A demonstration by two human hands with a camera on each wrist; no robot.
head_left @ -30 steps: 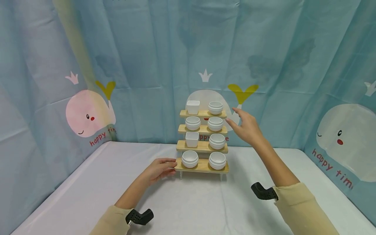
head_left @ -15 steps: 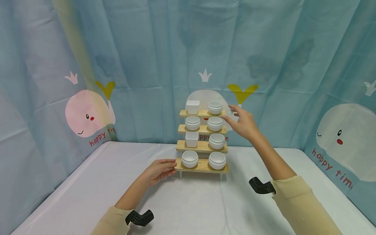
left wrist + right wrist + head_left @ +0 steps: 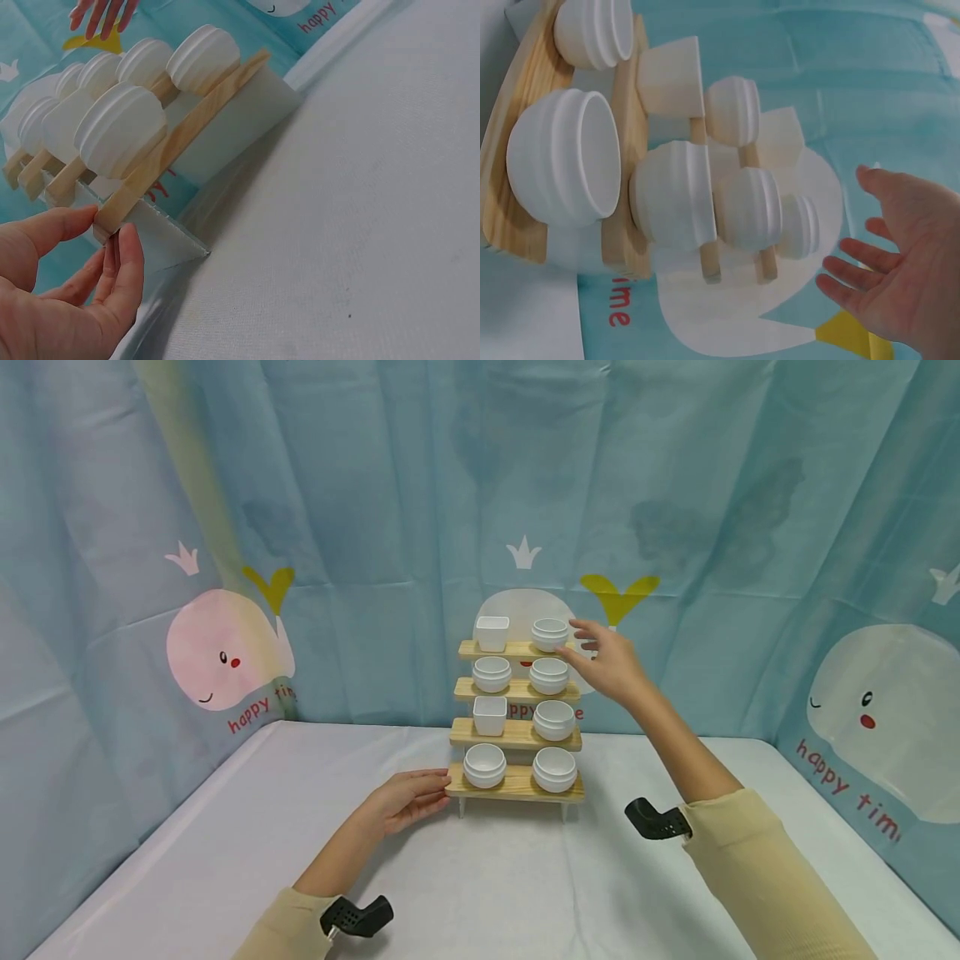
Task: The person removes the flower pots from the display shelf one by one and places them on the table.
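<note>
A four-tier display stand with wooden shelves bears white cups. My left hand pinches the left end of the lowest shelf; the left wrist view shows the thumb above and fingers below the board. Beside the top shelf's right end, my right hand is held with parted, mostly straight fingers, nearest the small round cup. In the right wrist view a gap lies between that hand and the cup. Square cups stand at left on the top and third tiers; the others are round.
A white cloth covers the table. Behind and at the sides hangs a blue curtain with printed whales. Black wrist devices sit at both sleeves.
My right hand has moved left, closer to the top-right round cup. The left hand keeps its pinch on the lowest shelf, and the stand and cups stay put.
</note>
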